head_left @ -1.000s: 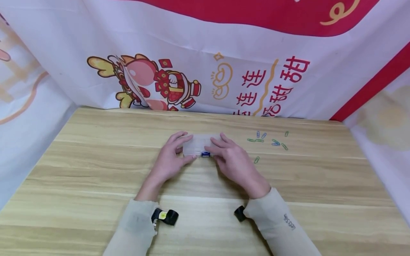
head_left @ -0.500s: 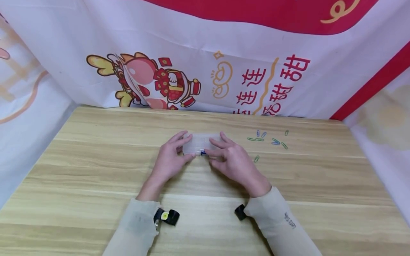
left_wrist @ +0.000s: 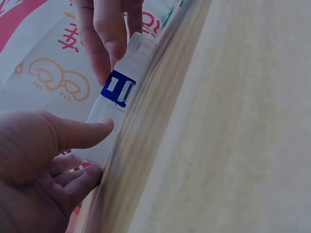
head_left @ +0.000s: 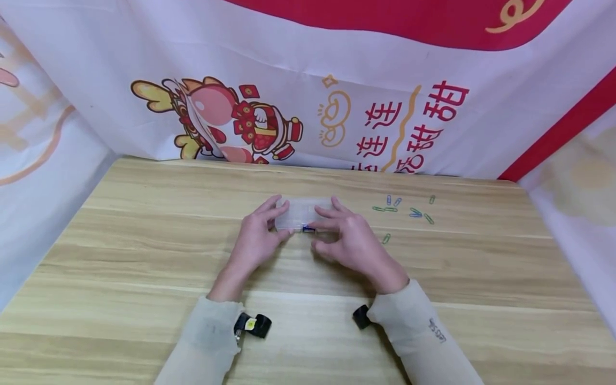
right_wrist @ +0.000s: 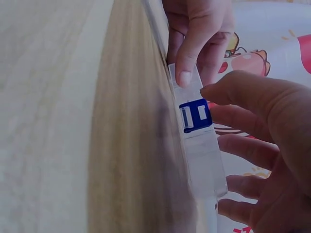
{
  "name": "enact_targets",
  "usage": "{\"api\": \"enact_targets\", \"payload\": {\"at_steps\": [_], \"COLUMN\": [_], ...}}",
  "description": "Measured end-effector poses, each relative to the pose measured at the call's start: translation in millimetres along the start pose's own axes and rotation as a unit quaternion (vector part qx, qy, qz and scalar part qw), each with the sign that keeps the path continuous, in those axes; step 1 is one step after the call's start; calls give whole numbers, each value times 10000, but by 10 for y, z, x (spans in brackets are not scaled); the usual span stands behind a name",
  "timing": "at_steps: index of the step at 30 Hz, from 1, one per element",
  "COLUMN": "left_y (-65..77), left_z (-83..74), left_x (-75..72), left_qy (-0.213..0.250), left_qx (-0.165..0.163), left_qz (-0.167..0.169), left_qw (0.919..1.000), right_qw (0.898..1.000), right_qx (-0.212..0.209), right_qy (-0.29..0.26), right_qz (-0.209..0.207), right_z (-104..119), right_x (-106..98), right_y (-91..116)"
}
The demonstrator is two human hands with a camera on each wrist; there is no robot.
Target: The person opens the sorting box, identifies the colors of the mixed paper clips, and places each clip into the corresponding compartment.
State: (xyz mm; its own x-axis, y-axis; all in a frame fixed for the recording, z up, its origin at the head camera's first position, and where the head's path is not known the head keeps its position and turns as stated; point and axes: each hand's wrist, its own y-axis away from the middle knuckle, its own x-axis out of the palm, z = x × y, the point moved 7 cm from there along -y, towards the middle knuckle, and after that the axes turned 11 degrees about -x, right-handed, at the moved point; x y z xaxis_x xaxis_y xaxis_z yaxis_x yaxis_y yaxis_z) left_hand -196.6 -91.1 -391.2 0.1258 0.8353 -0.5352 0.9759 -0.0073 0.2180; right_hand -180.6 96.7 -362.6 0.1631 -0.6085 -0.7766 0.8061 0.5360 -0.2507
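Note:
A clear plastic storage box [head_left: 299, 211] with a blue latch [left_wrist: 118, 88] on its front side lies on the table, lid down. My left hand [head_left: 255, 230] grips its left end, thumb [right_wrist: 184, 77] on the front side and fingers round the end and back. Over the right part is my right hand [head_left: 353, 238], fingers spread and loosely bent across the top. Its index fingertip is right at the blue latch, while the thumb stands away from the front side. The box's right end is partly hidden under this hand.
Several green and blue paper clips [head_left: 415, 213] lie scattered right of the box, with one green clip [head_left: 386, 238] nearer the right hand. A printed cloth [head_left: 308, 91] hangs behind the far edge of the wooden table [head_left: 144, 256].
The right thumb has come into view and drawn back from the box front. The right index finger has shifted slightly about the latch. The left hand keeps its grip on the box.

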Motion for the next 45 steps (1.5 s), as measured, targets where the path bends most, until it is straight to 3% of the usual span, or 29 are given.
{"api": "enact_targets", "payload": {"at_steps": [9,15,21,26,38,45], "left_y": [-25,-34,-43,-44,-75,-92], "left_z": [-27,2,-2,15,20,22], "left_x": [-23,23,41,29,-28,-57], "left_qy": [155,105,108,84,-167,48], "left_qx": [0,-143,-61,-4,79,-39], "left_qz": [-116,10,31,25,141,31], "left_qw": [9998,9998,9999,10000,9997,10000], "right_qw": [9994,9991,9977,9974,9978,9971], "right_qx": [190,344,555,636,638,722], "right_qy": [95,-205,73,283,104,137], "right_qz": [285,-147,-395,-197,-172,-181], "right_z": [-46,-151,-257,-326,-379,-383], "right_x": [43,-39,-146,-156,-136,-151], "right_y": [-3,44,73,82,54,46]}}
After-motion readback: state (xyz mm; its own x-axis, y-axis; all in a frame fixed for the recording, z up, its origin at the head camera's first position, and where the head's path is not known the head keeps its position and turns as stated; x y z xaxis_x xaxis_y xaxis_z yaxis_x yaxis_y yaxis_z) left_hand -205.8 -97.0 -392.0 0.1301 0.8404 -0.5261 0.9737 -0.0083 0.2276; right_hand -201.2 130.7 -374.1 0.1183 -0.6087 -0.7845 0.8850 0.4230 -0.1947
